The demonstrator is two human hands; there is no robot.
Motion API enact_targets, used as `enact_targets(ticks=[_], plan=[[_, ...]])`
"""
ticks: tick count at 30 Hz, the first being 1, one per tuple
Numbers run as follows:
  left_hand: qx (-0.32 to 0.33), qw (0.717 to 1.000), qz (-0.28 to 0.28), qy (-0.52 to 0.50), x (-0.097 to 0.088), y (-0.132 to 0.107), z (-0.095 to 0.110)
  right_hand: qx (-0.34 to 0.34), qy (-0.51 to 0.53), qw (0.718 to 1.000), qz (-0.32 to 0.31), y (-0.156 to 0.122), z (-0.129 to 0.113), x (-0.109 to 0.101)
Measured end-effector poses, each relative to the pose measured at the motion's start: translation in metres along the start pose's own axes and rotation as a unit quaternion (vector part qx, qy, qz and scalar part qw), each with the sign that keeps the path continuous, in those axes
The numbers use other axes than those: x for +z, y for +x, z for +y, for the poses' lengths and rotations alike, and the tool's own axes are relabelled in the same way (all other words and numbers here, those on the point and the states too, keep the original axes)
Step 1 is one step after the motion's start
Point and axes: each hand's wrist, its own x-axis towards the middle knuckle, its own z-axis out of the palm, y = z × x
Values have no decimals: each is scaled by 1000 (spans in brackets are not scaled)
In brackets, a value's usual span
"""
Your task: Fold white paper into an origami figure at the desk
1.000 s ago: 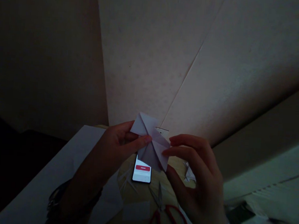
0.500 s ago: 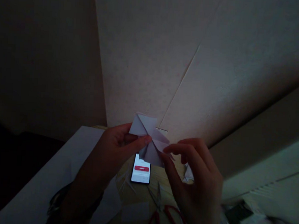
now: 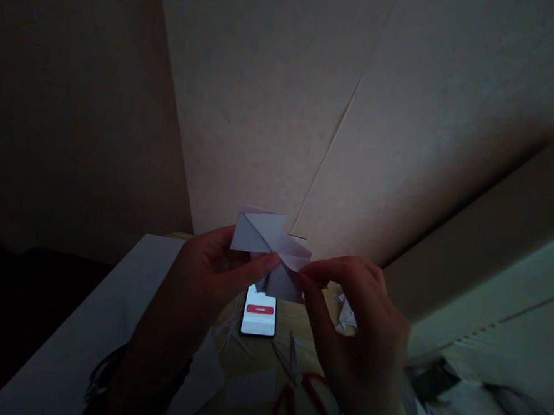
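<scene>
A folded sheet of white paper [image 3: 259,230], creased into several flaps, is held up over the table between both hands. My left hand [image 3: 221,267] grips it from the left, the thumb pressed on the centre where the creases meet and the fingers behind. With thumb and forefinger, my right hand [image 3: 358,325] pinches a flap at the paper's right side. Below the paper lies a phone [image 3: 258,322] with a lit screen, its top partly covered by the paper. Scissors with red handles [image 3: 292,377] lie spread apart beneath my right hand.
White paper sheets [image 3: 87,321] cover the left of the table. Thin paper strips [image 3: 232,337] and a small paper piece [image 3: 251,387] lie near the phone. Folded paper [image 3: 346,315] sits behind my right hand. A wall [image 3: 264,106] rises at the back.
My right thumb and forefinger have closed in on the paper's right flap, which now lies less spread out. The view has shifted slightly; phone and scissors stay on the table.
</scene>
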Motion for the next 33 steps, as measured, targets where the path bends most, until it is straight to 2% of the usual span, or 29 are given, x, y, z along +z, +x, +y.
enact_targets(ticks=[7, 13, 21, 26, 33], plan=[[33, 999, -14, -7, 1, 4, -3, 30, 16, 999, -5, 0, 3, 2], [55, 998, 19, 21, 5, 4, -3, 61, 34, 997, 13, -1, 5, 0], [53, 998, 12, -35, 8, 4, -5, 154, 88, 984, 31, -2, 1, 1], [60, 998, 0, -22, 5, 3, -4, 204, 97, 974, 26, -3, -4, 0], [51, 998, -27, -13, 2, 3, -5, 173, 91, 981, 13, 0, 0, 0]])
